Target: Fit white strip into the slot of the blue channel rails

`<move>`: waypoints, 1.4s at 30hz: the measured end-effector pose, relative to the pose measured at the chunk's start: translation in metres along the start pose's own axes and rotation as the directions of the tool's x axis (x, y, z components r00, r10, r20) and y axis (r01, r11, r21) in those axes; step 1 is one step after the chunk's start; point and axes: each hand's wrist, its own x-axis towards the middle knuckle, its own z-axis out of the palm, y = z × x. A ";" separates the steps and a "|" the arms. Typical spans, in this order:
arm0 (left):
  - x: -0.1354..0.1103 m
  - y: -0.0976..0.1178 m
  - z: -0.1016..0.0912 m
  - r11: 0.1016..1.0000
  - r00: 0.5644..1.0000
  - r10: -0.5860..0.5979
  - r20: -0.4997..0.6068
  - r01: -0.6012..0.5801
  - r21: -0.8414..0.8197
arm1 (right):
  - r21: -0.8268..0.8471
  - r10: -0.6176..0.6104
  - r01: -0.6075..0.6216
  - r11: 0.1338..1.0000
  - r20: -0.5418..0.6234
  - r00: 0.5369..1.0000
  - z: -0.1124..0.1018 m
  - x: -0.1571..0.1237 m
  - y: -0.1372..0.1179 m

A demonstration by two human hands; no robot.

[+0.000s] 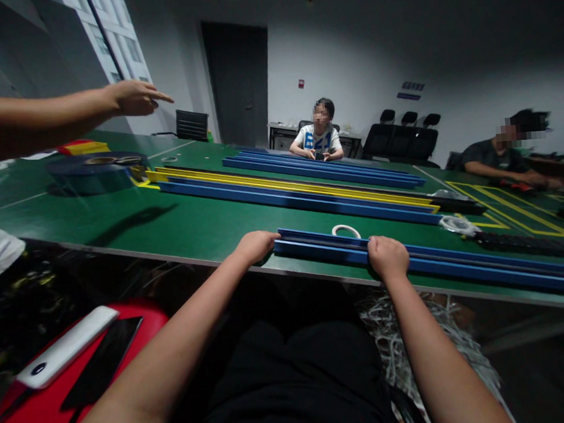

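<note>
Along the near edge of a green table (215, 222), a long blue rail (445, 268). Left hand (257, 247) curled closed on its left end, right hand (389, 257) fisted over it farther along. Seems stiff, light, a little slippery; best held at two well-spread points.

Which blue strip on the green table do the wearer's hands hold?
The front blue strip, closest to the wearer: the left hand holds its end, the right hand grips it farther along. The other blue strips lie farther back.

The held channel (440, 267) is blue, tabletop (205, 223) green, blurred roll (84, 180) seemingly navy.
</note>
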 end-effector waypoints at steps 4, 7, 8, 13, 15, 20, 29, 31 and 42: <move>-0.001 0.001 -0.001 1.000 1.000 0.007 -0.007 -0.007 0.003 | 0.005 -0.006 0.006 1.000 -0.006 1.000 -0.002 -0.001 -0.001; -0.002 0.002 -0.002 1.000 1.000 -0.006 0.001 0.006 0.006 | 0.007 -0.009 0.009 1.000 -0.011 1.000 -0.003 -0.001 -0.001; -0.002 0.002 -0.002 1.000 1.000 -0.007 0.004 0.007 0.006 | 0.008 -0.008 0.008 1.000 -0.009 1.000 -0.003 -0.001 -0.001; 0.000 0.002 -0.002 1.000 1.000 0.002 0.015 -0.002 0.004 | 0.008 -0.006 0.006 1.000 -0.009 1.000 -0.002 -0.001 -0.001; 0.001 0.001 -0.002 1.000 1.000 -0.004 0.022 0.004 0.003 | 0.010 -0.012 0.012 1.000 -0.011 1.000 -0.002 -0.001 0.000; 0.000 0.002 -0.001 1.000 1.000 0.018 -0.011 -0.018 0.011 | 0.010 -0.007 0.007 1.000 -0.021 1.000 -0.003 -0.001 -0.001; 0.002 0.001 -0.001 1.000 1.000 -0.007 0.030 0.007 -0.008 | 0.001 0.010 -0.010 1.000 0.012 1.000 -0.004 0.000 -0.002; 0.002 0.001 0.000 1.000 0.999 -0.012 0.032 0.013 -0.008 | -0.004 0.009 -0.009 1.000 0.010 1.000 -0.004 0.000 -0.003; 0.002 0.004 -0.002 1.000 0.999 -0.025 0.032 0.025 -0.007 | -0.010 -0.011 0.011 1.000 -0.012 1.000 -0.002 -0.001 -0.002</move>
